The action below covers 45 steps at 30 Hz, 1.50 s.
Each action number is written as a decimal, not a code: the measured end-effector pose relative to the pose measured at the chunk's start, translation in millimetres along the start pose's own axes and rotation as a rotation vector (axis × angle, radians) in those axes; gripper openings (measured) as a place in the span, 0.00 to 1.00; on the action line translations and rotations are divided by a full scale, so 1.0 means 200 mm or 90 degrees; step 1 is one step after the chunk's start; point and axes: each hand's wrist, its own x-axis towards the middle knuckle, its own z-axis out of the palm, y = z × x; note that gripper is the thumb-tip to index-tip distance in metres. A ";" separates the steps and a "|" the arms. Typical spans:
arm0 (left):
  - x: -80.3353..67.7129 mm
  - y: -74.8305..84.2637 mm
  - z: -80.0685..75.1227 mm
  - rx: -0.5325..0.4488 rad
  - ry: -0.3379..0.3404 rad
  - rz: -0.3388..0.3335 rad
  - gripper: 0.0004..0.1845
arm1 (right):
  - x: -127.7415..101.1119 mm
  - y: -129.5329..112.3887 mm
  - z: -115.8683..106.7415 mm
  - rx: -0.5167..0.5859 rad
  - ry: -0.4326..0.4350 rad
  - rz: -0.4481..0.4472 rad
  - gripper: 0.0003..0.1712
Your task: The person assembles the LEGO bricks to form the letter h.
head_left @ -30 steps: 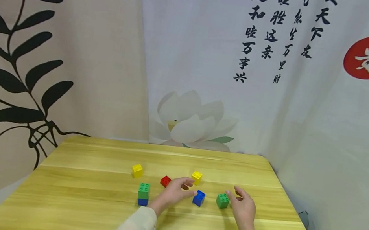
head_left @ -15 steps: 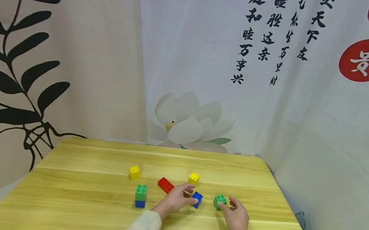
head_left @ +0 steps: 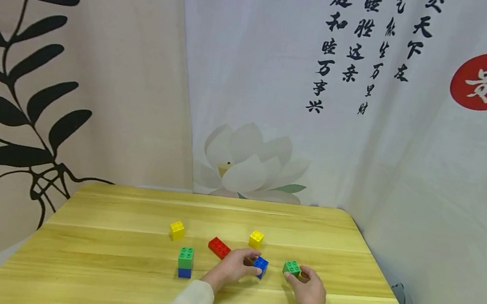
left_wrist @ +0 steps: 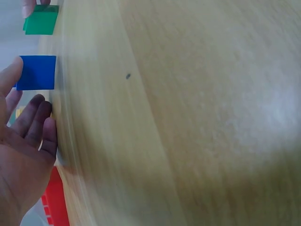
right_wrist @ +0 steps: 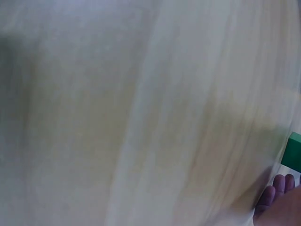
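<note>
A: Report the position of your left hand [head_left: 233,267].

B: Your left hand rests on the wooden worktop [head_left: 111,279], its fingers [head_left: 249,270] curled round the blue brick [head_left: 260,266]. In the left wrist view the thumb touches one side of that brick and the other fingertips lie close beside it.

A: And your right hand [head_left: 309,289]?

B: Your right hand holds the green brick [head_left: 291,268] between thumb and fingers. The brick sits just right of the blue one, the two apart. In the right wrist view only a green edge and some fingertips show at the frame border; the rest is blurred.

A: List the other parts on the worktop.

B: A flat red brick [head_left: 219,247] lies just left of your left hand. A small yellow brick [head_left: 256,238] stands behind the blue one. A second yellow brick [head_left: 177,230] stands farther left. A green-on-blue stack [head_left: 185,262] stands upright near the front, well left of your left hand.

A: Background?

B: Printed curtains [head_left: 279,99] hang behind the worktop.
</note>
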 end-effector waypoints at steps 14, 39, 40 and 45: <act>-0.03 0.00 -0.01 0.043 0.026 0.007 0.18 | -0.01 -0.01 0.03 -0.050 0.005 0.011 0.40; -0.13 -0.05 -0.02 0.053 0.080 0.030 0.17 | 0.05 -0.10 0.06 -0.013 -0.083 -0.072 0.29; -0.14 -0.05 -0.02 0.053 0.080 0.030 0.17 | 0.05 -0.11 0.06 -0.005 -0.096 -0.074 0.28; -0.14 -0.06 -0.02 0.048 0.075 0.032 0.15 | 0.05 -0.17 0.06 0.004 -0.168 -0.113 0.26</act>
